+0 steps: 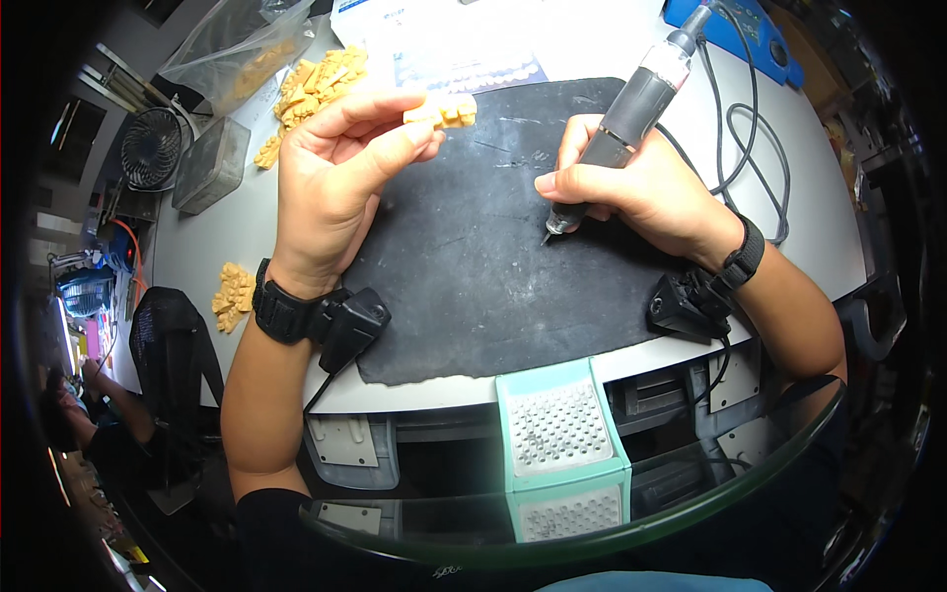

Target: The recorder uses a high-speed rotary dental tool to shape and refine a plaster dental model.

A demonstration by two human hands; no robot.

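Between the thumb and fingers of my left hand [345, 163] is a small pale-yellow dental model piece [442, 111], raised above the far left part of the black mat [454, 286]. My right hand [641, 183] grips a black rotary handpiece [623, 118] like a pen. Its thin bur tip points down and left over the mat, apart from the model piece. From the handpiece's upper end a cable [755, 148] loops down at the right. Each wrist wears a black strap with a small black device on it.
A heap of yellow model pieces [321, 84] lies at the far left, and a smaller cluster [233, 296] left of my forearm. Nearby are a grey metal block [212, 166], a plastic bag [237, 59] and a fan [153, 148]. A teal-framed grater [559, 424] hangs at the front edge.
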